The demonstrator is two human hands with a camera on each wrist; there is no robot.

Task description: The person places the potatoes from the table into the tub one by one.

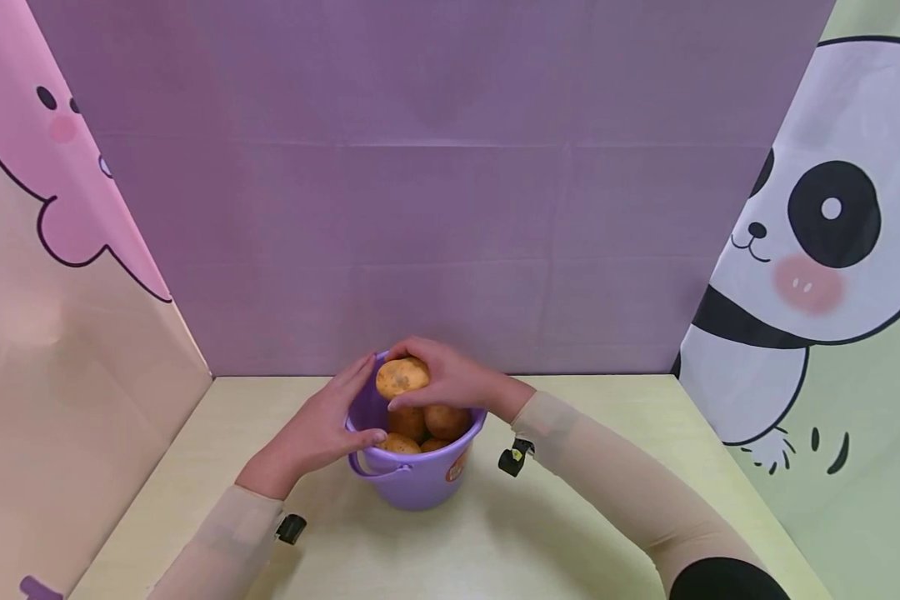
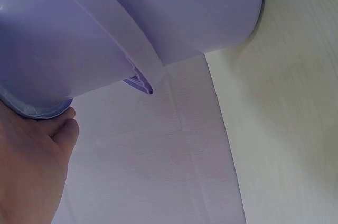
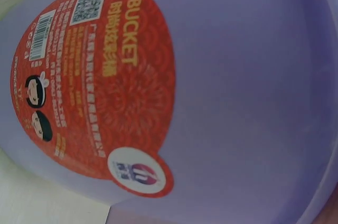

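A light purple bucket stands on the table, with several potatoes inside. My right hand pinches one yellow-brown potato between thumb and fingers, over the bucket's mouth and above the others. At the bucket's left side my left hand holds the rim, its thumb at the near edge and its fingers towards the far edge. The left wrist view shows part of this hand against the rim. Only the bucket wall with its red label fills the right wrist view; the right hand's grip is hidden there.
The pale wood-patterned table meets a purple backdrop just behind the bucket. Side panels carry a pink cartoon figure on the left and a panda on the right. The bucket's handle hangs at the front left.
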